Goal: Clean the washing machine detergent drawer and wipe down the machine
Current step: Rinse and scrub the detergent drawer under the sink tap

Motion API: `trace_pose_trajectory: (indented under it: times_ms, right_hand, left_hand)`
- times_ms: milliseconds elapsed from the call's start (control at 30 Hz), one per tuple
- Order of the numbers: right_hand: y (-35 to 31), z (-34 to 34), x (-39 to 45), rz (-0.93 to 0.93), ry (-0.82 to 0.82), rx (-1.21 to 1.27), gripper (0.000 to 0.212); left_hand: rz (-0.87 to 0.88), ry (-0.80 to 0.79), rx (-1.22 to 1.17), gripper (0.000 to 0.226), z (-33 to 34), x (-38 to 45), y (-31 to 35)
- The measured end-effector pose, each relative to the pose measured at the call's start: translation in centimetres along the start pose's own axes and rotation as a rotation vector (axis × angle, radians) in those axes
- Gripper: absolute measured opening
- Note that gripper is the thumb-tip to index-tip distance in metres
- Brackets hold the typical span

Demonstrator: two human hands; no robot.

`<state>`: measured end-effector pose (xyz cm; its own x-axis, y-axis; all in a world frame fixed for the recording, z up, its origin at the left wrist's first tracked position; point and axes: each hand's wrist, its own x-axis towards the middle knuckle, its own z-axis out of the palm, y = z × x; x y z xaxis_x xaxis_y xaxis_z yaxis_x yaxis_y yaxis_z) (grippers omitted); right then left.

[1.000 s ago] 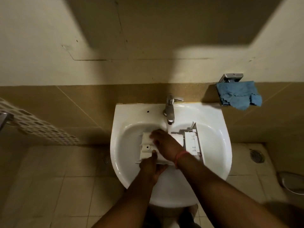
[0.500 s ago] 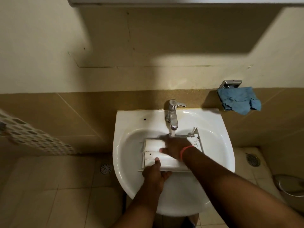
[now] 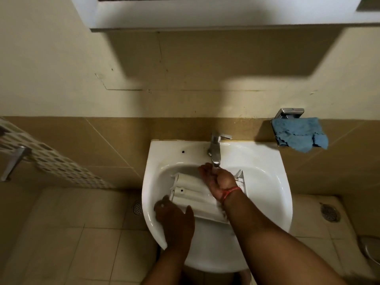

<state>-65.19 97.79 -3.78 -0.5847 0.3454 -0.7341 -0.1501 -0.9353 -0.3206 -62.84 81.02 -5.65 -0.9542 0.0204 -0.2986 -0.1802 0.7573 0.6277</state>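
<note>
Two hands, left hand (image 3: 174, 217) gripping detergent drawer (image 3: 193, 194), sink (image 3: 267, 182)

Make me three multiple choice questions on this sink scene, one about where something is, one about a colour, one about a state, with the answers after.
1. Where does the detergent drawer lie?
A. On the floor
B. In the sink basin
C. On the wall holder

2. What colour is the cloth on the wall holder?
A. Blue
B. Red
C. White

3. How is the right hand placed?
A. Gripping the cloth
B. Resting on the floor
C. Palm up, cupped under the tap spout

Answers: 1 B, the white drawer sits inside the basin, the left hand at its near edge. 2 A, the cloth hanging right of the sink is blue. 3 C, the open palm sits directly beneath the spout.
</note>
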Motion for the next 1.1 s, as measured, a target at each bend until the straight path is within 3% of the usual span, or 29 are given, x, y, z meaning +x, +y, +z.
trace_pose_trajectory:
  times_ms: [67, 133, 200, 333, 367, 433, 533, 600, 667, 733, 833, 900, 1000, 1100]
  right_hand:
    - [-0.4, 0.7, 0.0, -0.012, -0.017, 0.047, 0.021]
    - [-0.7, 0.9, 0.0, -0.08, -0.031, -0.034, 0.019]
    - [-0.2, 0.6, -0.5, -0.247, -0.032, -0.606, 0.018]
    - [1.5, -2.1, -0.9, -0.667, -0.443, -1.978, 0.034]
    - [1.2, -3.1, -1.0, -0.756, -0.42, -2.247, 0.044]
    - [0.2, -4.4, -1.4, -0.669, -0.193, -2.479, 0.058]
    - [0.0, -3.7, -1.3, -0.476, -0.001, -2.599, 0.063]
    - [0.7, -1.2, -0.6, -0.405, -0.12, -2.571, 0.054]
    - [1.3, 0.3, 0.3, -0.357, -0.364, -2.431, 0.045]
    - [0.4, 0.5, 0.6, -0.362, -0.509, -2.484, 0.05]
    - [-1.8, -0.9, -0.2, -0.396, -0.33, -2.76, 0.067]
    - [-2.6, -2.2, -1.2, -0.546, -0.214, -2.782, 0.058]
    - [-2.6, -5.0, -2.2, -0.971, -0.173, -2.491, 0.027]
    - [-2.9, -8.0, -3.7, -1.041, -0.061, -2.226, 0.033]
  left_hand:
    - [0.281, 0.013, 0.171, 0.078, -0.4, 0.6, 0.4]
    - [0.414, -0.12, 0.314, 0.082, -0.4, 2.0, 1.0]
    - [0.392, -0.267, 0.39, 0.086, 0.0, 3.0, 1.6]
    - [0.374, -0.353, 0.45, 0.088, 0.6, 3.3, 2.5]
    - [0.358, -0.358, 0.439, 0.089, 0.7, 3.4, 2.5]
    - [0.343, -0.357, 0.441, 0.092, 0.8, 3.7, 2.4]
    - [0.357, -0.37, 0.455, 0.092, 0.8, 4.1, 2.6]
    - [0.36, -0.375, 0.447, 0.09, 0.9, 4.2, 2.7]
    - [0.37, -0.37, 0.433, 0.089, 0.9, 4.3, 2.4]
    - [0.381, -0.365, 0.433, 0.089, 1.0, 4.5, 2.2]
    - [0.374, -0.379, 0.469, 0.092, 1.0, 5.0, 2.1]
    - [0.376, -0.374, 0.48, 0.093, 0.9, 5.1, 2.2]
    - [0.393, -0.345, 0.488, 0.093, -0.1, 5.3, 2.0]
    - [0.445, -0.253, 0.479, 0.086, -2.0, 5.9, 1.9]
